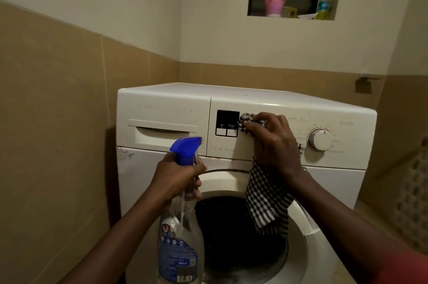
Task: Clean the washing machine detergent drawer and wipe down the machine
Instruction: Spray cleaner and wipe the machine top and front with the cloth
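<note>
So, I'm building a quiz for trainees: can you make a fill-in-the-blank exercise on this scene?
The left hand holds a spray bottle with a ____ trigger head.
The right hand presses a checked cloth on the control panel between the display and the ____.
The detergent drawer is ____.
Missing words: blue; dial; closed.
</note>
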A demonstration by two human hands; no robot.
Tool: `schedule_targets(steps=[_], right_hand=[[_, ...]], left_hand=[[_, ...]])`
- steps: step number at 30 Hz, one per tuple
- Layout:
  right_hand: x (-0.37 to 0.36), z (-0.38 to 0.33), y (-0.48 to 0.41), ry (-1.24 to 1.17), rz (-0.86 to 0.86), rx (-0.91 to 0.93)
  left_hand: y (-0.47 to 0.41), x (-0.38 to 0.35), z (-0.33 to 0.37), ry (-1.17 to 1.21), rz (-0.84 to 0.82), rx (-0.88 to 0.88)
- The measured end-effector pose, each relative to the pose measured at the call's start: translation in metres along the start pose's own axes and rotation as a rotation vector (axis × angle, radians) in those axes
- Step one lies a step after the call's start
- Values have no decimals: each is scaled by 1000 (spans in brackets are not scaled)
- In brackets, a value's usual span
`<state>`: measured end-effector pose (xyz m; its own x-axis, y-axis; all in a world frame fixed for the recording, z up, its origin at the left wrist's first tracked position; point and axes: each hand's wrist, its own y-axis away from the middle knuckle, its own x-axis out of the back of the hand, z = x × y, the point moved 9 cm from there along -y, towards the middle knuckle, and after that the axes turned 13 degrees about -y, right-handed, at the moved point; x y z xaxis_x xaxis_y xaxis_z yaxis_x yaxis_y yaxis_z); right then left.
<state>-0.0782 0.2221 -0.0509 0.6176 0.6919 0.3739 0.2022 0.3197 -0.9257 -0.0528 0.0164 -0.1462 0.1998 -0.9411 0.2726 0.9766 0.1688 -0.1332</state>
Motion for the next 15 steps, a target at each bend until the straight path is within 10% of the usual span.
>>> schedule_targets(steps=[15], right_hand=[[20, 20, 27, 19, 145, -103]], left_hand=[[0, -9, 0, -4, -27, 10]])
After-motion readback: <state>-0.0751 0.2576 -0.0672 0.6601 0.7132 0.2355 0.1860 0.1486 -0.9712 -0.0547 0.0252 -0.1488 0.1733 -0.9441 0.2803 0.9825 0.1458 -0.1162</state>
